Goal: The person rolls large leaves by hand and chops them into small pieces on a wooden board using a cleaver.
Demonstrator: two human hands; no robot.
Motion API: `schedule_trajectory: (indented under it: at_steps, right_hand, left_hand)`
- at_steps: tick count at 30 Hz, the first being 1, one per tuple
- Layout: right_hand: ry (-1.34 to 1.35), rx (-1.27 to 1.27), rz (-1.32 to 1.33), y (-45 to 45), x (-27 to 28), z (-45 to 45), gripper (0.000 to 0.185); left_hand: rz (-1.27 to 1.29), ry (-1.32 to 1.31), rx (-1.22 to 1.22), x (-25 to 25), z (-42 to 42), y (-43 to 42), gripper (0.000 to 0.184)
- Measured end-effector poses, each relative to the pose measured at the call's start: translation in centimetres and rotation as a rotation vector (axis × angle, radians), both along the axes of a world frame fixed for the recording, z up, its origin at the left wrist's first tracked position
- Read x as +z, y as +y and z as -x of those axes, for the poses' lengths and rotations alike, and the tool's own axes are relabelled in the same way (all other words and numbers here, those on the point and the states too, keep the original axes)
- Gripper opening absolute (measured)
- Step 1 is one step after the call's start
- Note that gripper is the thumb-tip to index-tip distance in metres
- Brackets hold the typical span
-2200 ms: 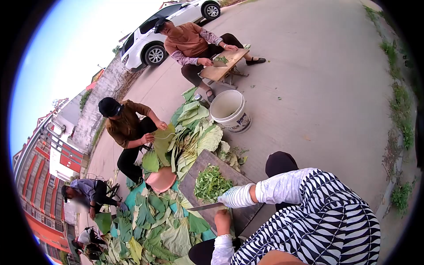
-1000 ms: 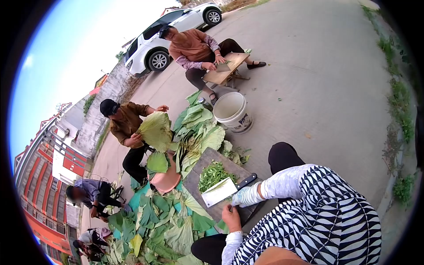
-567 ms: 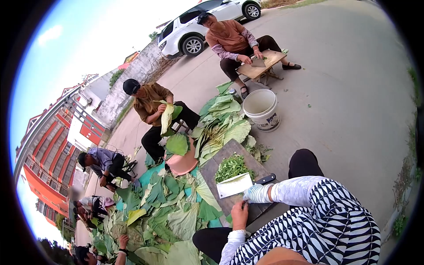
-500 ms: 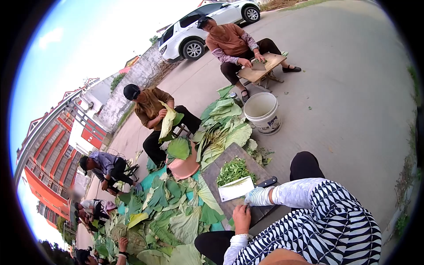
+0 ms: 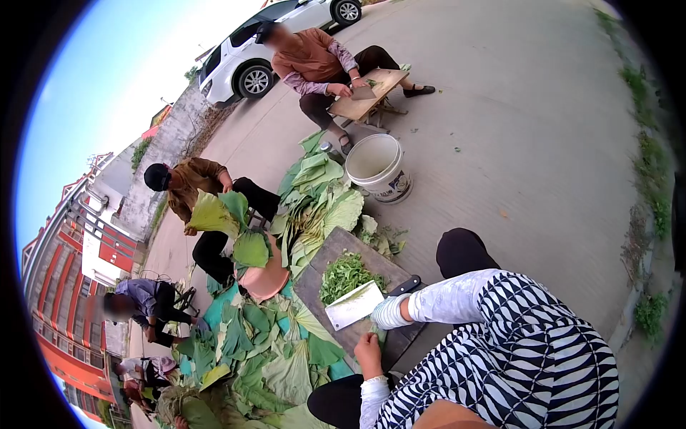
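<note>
While a mound of chopped greens [image 5: 348,277] lies beyond the fingertips, apparently mostly cut, the cleaver [image 5: 356,305] rests nearer them, on the wooden chopping board [image 5: 309,286]. The bare left hand [image 5: 368,355] curls its fingers narrowly beside the gloved right hand [image 5: 391,312]; whether either grips anything, I cannot tell. Left of those fingers, large leaves [image 5: 286,375] remain whole.

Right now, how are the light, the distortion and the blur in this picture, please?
Head view: daylight, with the sky nearly white in places; head view: strong fisheye bending, black corners; head view: cleaver clear, purple-sleeved co-worker blurred at the face.
</note>
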State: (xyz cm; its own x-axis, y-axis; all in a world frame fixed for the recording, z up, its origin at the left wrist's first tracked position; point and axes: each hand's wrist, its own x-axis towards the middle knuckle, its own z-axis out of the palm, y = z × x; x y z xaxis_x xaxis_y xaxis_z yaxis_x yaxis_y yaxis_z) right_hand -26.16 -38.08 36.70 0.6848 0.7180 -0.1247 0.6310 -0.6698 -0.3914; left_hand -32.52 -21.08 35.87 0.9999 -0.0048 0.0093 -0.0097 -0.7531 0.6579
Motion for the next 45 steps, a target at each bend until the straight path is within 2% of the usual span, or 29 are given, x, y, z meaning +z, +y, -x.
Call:
schedule_trajectory:
  at_steps: [5,7,8,9,11,13,15,16,20,22,25,31,34,36,37,41,43,45]
  right_hand:
    - [-0.112,0.133,0.127,0.3,0.9,-0.1,0.017]
    - [0.028,0.033,0.102,0.4,1.7,-0.1,0.019]
    - [0.038,0.032,-0.020,0.5,0.3,-0.7,0.018]
    - [0.051,0.013,0.035,0.7,0.7,-0.8,0.020]
    - [0.132,-0.057,0.017,0.7,1.8,-0.8,0.022]
    - [0.136,-0.055,0.029,0.7,1.7,-1.0,0.022]
    - [0.021,0.102,0.081,0.6,1.3,-1.2,0.021]
    - [0.092,0.066,0.076,0.7,1.5,-1.0,0.018]
    - [0.051,0.078,0.091,0.6,0.7,-1.1,0.021]
    - [0.084,-0.035,-0.027,0.5,0.9,-0.8,0.020]
    - [0.120,-0.154,-0.105,0.3,0.8,-0.1,0.021]
    - [-0.056,-0.162,-0.309,-1.0,2.3,1.4,0.014]
    - [-0.298,0.023,-0.382,-1.8,2.8,1.3,0.011]
    - [-0.192,0.107,-0.340,-1.8,2.2,1.0,0.013]
    - [-0.074,0.060,-0.308,-1.8,2.0,1.1,0.016]
    - [-0.078,0.031,-0.159,-1.1,2.2,0.8,0.016]
    - [-0.063,0.039,-0.197,-1.0,1.4,0.2,0.017]
    - [-0.049,0.045,-0.240,-0.6,1.0,0.0,0.018]
  left_hand:
    - [-0.110,0.003,0.032,2.4,1.5,-1.8,0.015]
    - [-0.520,-0.402,-0.110,2.2,1.7,-2.4,0.008]
    - [-0.507,-0.558,-0.202,1.5,1.5,-2.1,0.004]
    - [-0.552,-0.597,-0.265,2.5,1.7,-2.5,0.006]
    - [-0.659,-0.464,-0.316,2.0,2.2,-2.8,0.009]
    - [-0.701,-0.471,-0.337,1.5,2.4,-2.9,0.011]
    - [-0.755,-0.418,-0.313,0.7,2.6,-3.1,0.012]
    - [-0.715,-0.377,-0.289,0.9,2.6,-3.2,0.013]
    - [-0.515,-0.300,-0.174,-0.2,1.9,-2.7,0.017]
    - [-0.359,-0.379,-0.180,-0.5,1.9,-2.4,0.022]
    - [-0.339,-0.370,-0.192,-0.1,2.2,-2.4,0.026]
    - [-0.258,-0.356,-0.176,-0.9,1.6,-1.9,0.019]
    - [-0.221,-0.334,-0.150,-1.2,1.3,-1.5,0.018]
    - [-0.191,-0.331,-0.125,-0.8,1.1,-1.6,0.015]
    - [-0.172,-0.316,-0.122,-0.6,1.1,-1.4,0.016]
    - [-0.077,-0.224,-0.078,-0.9,0.3,-0.7,0.013]
    - [-0.021,-0.151,-0.059,-1.1,0.1,-0.6,0.014]
    - [-0.057,-0.296,-0.051,-1.1,0.0,-0.6,0.012]
